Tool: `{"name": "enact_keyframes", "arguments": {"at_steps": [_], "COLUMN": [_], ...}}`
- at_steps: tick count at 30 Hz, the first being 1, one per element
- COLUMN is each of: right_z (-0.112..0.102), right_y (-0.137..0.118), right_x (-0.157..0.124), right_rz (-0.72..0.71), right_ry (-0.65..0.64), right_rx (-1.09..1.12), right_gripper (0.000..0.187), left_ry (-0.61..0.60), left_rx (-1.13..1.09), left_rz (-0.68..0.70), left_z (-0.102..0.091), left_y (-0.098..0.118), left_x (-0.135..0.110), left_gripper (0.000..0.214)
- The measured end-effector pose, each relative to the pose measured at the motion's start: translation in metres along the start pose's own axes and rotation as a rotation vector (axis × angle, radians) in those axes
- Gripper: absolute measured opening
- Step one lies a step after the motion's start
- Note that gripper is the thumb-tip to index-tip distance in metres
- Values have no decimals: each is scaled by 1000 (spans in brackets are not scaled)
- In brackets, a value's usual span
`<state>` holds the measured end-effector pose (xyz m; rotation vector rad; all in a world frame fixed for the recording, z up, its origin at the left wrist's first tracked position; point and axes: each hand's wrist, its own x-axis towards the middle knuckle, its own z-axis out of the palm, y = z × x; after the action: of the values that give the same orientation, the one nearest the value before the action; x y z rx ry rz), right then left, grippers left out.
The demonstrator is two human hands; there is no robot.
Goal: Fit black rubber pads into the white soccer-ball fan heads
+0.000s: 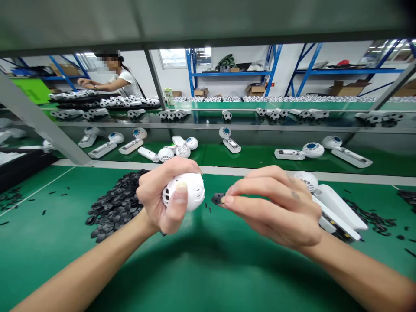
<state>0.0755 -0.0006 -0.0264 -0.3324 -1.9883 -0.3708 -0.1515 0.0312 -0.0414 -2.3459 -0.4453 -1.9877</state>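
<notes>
My left hand (162, 203) is wrapped round a white perforated ball (188, 190), held above the green table (208, 268). My right hand (276, 208) pinches a small black plastic piece (217, 199) between thumb and fingers, just to the right of the ball and a little apart from it. Behind my right hand lie white handle-shaped parts (338, 210) with a white ball head (307, 178).
A heap of small black pieces (113, 206) lies at the left, with more scattered at the right (373, 216). White ball-and-handle units (312, 151) rest on the conveyor beyond. Patterned balls (172, 115) fill the rack above. A person (120, 80) works at the far left.
</notes>
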Motion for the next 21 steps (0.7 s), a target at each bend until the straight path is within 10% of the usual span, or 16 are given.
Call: {"name": "enact_keyframes", "arguments": {"at_steps": [3,10,21], "right_z": [7,26,29], "right_y": [-8,-24,-29], "right_x": [5,13,18], "right_rz": [218,1237,1438], "right_ry": [62,-96,-84], "right_rx": [202,1052,1250], "right_gripper": [19,28,39], "left_ry": [-11,-37,-90], "left_rx": [40,85,136], "left_rz": [94,149,219], "left_z": [0,0,0], "left_y": [1,-3,4], "left_x": [2,-1,3], "left_gripper": [26,25,18]}}
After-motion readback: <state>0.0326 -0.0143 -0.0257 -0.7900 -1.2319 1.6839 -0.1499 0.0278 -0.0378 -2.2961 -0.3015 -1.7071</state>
